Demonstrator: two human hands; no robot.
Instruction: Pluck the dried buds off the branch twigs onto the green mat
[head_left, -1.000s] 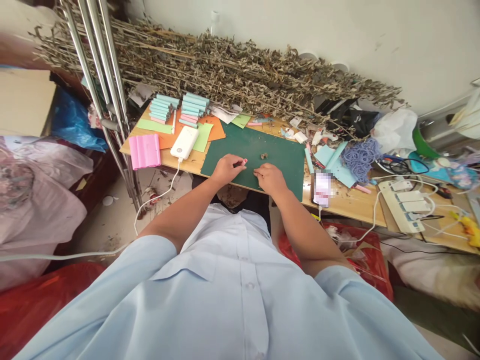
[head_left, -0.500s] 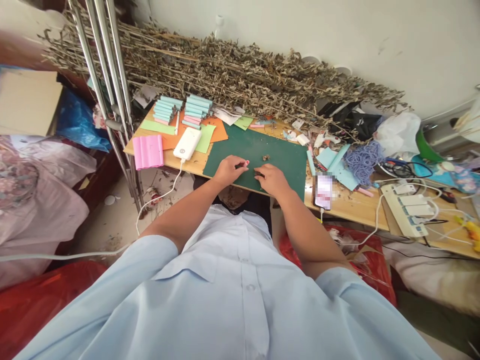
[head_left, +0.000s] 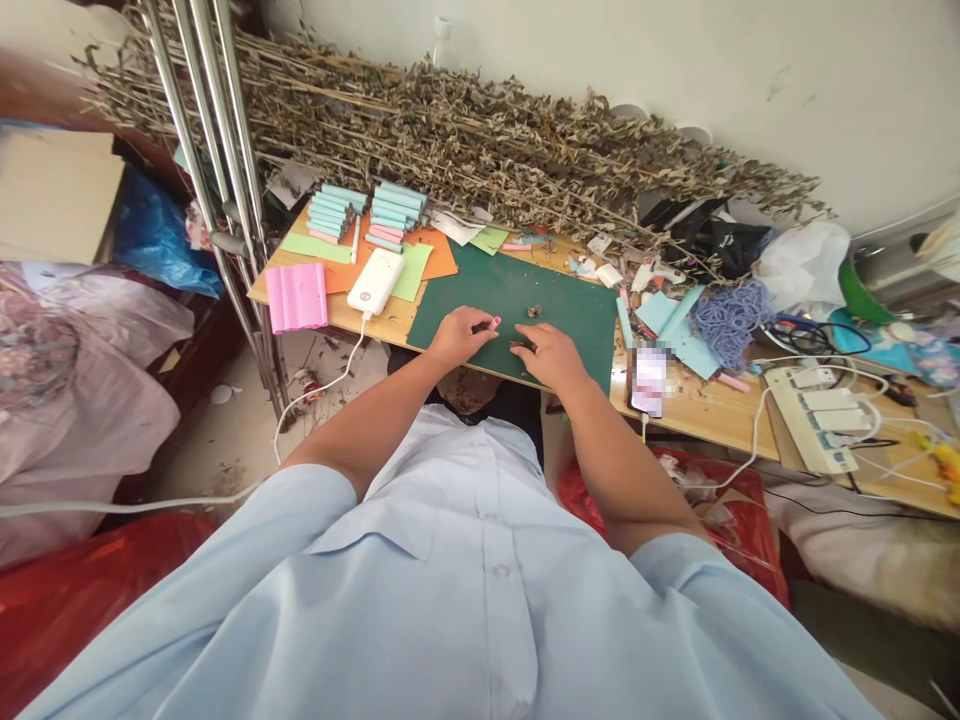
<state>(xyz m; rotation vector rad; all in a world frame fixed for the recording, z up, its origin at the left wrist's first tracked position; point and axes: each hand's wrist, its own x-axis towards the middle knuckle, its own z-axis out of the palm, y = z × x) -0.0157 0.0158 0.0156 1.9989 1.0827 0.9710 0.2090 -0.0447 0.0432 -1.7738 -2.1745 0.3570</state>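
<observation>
Over the green mat, my left hand is closed on a small pink paper tube, one end of which shows past the fingertips. Just to its right, my right hand has its thumb and fingers apart, with a bit of dark dry material at the fingertips; whether it is gripped cannot be made out. A small clump of dried leaf lies on the mat beyond my right hand.
Rolled blue tubes, a white power bank and pink paper lie at the left. A phone, purple yarn and power strip are at the right. Dried stalks line the back.
The fingers of my right hand have spread and reach slightly farther forward. My left hand keeps the pink tube in nearly the same place, its open end now more visible.
</observation>
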